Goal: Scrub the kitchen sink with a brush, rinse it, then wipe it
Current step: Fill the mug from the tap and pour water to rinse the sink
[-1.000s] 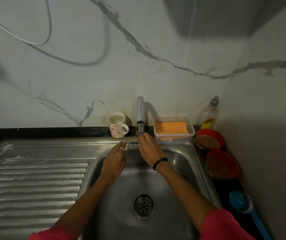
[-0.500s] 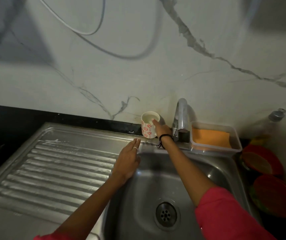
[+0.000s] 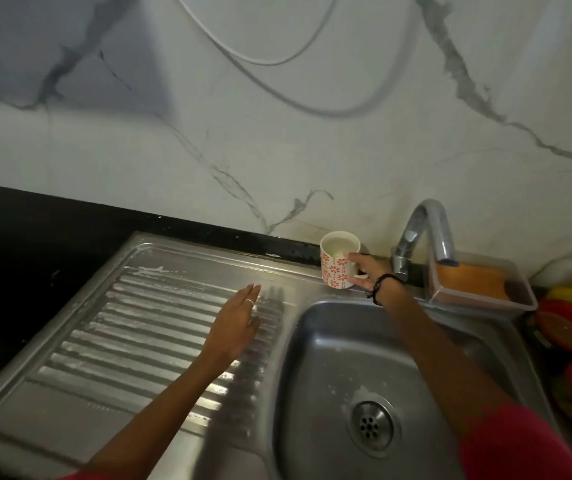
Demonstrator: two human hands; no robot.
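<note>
Right hand (image 3: 364, 271) grips mug (image 3: 336, 268), handle hidden.

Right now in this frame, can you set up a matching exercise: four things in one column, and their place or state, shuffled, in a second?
Things:
1. mug
2. left hand
3. drain
4. orange cloth

Places or states:
A. in the clear tub
B. flat, over the ribbed draining board
C. bottom of the basin
D. gripped by the right hand

Pairs: 1-D, 2-B, 3-C, 4-A
</note>
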